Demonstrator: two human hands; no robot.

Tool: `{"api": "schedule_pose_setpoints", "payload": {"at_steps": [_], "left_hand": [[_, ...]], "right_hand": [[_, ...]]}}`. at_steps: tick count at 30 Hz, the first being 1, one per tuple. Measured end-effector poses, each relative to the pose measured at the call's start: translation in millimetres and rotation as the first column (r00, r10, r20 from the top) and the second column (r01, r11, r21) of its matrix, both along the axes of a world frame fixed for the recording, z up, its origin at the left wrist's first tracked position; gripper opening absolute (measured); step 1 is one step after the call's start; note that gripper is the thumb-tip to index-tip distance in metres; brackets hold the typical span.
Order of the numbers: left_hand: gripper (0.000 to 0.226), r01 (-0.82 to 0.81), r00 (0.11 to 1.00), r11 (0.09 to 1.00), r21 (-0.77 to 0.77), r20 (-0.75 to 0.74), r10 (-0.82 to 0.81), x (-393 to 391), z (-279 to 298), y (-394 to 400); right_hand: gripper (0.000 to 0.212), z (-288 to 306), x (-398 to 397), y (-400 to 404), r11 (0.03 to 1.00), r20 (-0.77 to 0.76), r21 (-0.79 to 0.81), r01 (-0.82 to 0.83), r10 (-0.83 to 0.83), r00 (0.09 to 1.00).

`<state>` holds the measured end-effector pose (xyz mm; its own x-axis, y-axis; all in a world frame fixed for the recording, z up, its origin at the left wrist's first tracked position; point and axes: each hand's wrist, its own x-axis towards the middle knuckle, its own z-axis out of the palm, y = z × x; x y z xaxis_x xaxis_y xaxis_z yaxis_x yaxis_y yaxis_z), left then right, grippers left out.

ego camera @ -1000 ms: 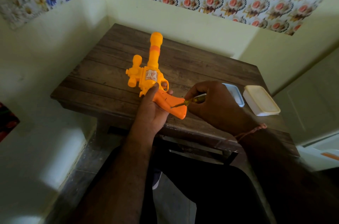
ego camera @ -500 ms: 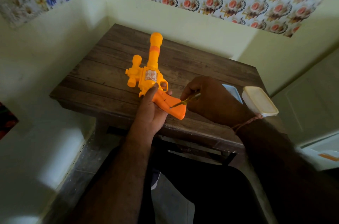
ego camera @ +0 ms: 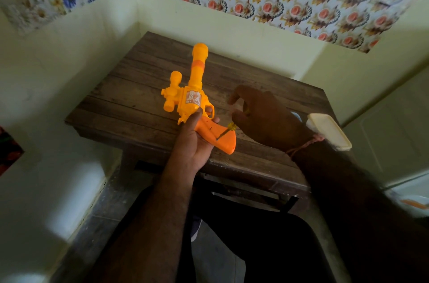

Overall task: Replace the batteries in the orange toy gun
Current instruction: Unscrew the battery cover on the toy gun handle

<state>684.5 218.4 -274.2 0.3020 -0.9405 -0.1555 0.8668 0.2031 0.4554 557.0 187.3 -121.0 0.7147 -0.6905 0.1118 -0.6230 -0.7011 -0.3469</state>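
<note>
An orange toy gun (ego camera: 193, 96) is held over the wooden table (ego camera: 130, 106), its barrel pointing away from me. My left hand (ego camera: 193, 146) grips it from below at the darker orange handle (ego camera: 222, 141). A small yellow-handled screwdriver (ego camera: 230, 126) has its tip set in the side of that handle. My right hand (ego camera: 267, 120) is on the screwdriver's handle with the thumb across it. The index finger is lifted and spread, so the hold looks loose. Most of the screwdriver's handle is hidden by the hand.
A white lidded plastic box (ego camera: 330, 134) sits at the table's right edge, just behind my right wrist. A pale flat lid (ego camera: 296, 116) peeks out beside it. The table stands in a corner, with walls close at the left and back. My legs are under the front edge.
My right hand has loosened its fingers and shifted back along the screwdriver, so more of the shaft and yellow handle shows. The gun and my left hand stay nearly still.
</note>
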Motion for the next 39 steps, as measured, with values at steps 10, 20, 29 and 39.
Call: {"api": "schedule_pose_setpoints", "payload": {"at_steps": [10, 20, 29, 39], "left_hand": [[0.048, 0.0, 1.0, 1.0, -0.027, -0.019, 0.0, -2, 5, 1], [0.049, -0.008, 1.0, 1.0, 0.004, -0.021, 0.008, -3, 8, 3], [0.054, -0.015, 0.999, 0.999, 0.032, -0.044, 0.017, -3, 9, 3], [0.054, -0.014, 0.999, 1.0, 0.022, -0.051, 0.015, -3, 11, 4]], "right_hand": [[0.015, 2, 1, -2, 0.997, -0.032, -0.039, -0.064, 0.063, 0.998], [0.019, 7, 4, 1, 0.991, -0.036, -0.08, -0.105, 0.102, 0.994], [0.015, 9, 6, 2, 0.974, -0.152, -0.186, -0.133, 0.105, 0.983], [0.022, 8, 4, 1, 0.985, -0.116, -0.137, -0.105, 0.089, 0.989]]}}
